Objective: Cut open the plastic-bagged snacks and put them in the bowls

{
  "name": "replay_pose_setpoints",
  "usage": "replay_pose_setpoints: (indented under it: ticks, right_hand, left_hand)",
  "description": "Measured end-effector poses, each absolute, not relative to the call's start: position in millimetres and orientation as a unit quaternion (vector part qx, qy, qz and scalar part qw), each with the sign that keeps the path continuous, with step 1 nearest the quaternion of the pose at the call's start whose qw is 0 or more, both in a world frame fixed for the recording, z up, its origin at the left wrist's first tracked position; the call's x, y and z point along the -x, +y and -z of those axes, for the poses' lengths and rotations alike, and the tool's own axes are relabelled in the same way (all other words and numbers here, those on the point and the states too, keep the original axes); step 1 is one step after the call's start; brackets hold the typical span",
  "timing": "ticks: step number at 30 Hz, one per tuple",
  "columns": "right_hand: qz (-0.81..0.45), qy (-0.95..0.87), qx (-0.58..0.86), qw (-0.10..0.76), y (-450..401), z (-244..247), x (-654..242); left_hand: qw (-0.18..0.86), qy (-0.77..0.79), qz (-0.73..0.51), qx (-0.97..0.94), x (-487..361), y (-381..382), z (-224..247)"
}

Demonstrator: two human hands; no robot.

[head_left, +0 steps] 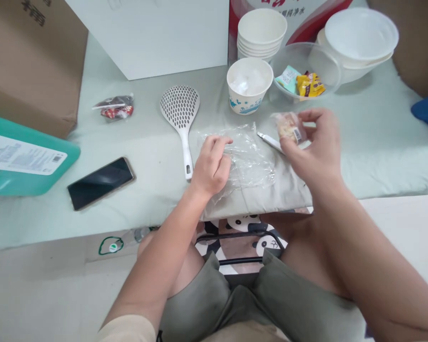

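In the head view my right hand pinches a small clear packet with pale pinkish contents and a barcode label. Beneath it on the cloth lies a slim white tool with a metal tip. My left hand rests at the left side of a crumpled clear plastic bag, its fingers curled; whether they grip the plastic is hidden. Behind the bag stands a paper cup with clear plastic inside. A clear bowl holds a yellow packet and a light green one.
A white slotted skimmer, a black phone and a small red packet lie to the left. A green jug stands at the left edge. Boxes, stacked cups and white bowls line the back.
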State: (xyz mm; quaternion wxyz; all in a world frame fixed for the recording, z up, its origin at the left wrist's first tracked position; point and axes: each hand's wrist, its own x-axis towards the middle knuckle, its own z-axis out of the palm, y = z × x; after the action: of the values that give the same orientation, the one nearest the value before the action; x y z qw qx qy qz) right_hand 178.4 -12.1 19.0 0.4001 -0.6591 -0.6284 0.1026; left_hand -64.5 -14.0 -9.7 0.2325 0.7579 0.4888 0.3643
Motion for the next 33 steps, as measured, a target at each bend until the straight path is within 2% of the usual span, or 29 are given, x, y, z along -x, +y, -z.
replay_pose_setpoints:
  ticks: [4, 8, 13, 17, 21, 26, 33]
  right_hand:
    - [-0.037, -0.65, 0.658, 0.377, 32, -50, -195]
    - [-0.04, -0.608, 0.728, 0.315, 86, -78, -205]
    - [-0.085, -0.623, 0.712, 0.312, 125, -73, -212]
    - [-0.07, -0.663, 0.627, 0.403, 98, -43, -208]
    - [-0.097, -0.698, 0.557, 0.44, 31, -10, -177]
    - [-0.159, -0.715, 0.553, 0.396, -31, 11, -132]
    - [-0.147, -0.712, 0.608, 0.319, -33, 12, -129]
  left_hand:
    - [0.237, 0.483, -0.368, -0.759, 63, -14, 8]
    - [0.238, 0.487, -0.361, -0.759, 61, -11, 8]
    - [0.231, 0.475, -0.363, -0.767, 58, -5, 9]
    - [0.234, 0.48, -0.353, -0.769, 55, -1, 9]
    - [0.239, 0.48, -0.339, -0.773, 52, 2, 9]
    - [0.231, 0.477, -0.339, -0.778, 51, 0, 8]
    - [0.177, 0.523, -0.307, -0.775, 63, 3, 7]
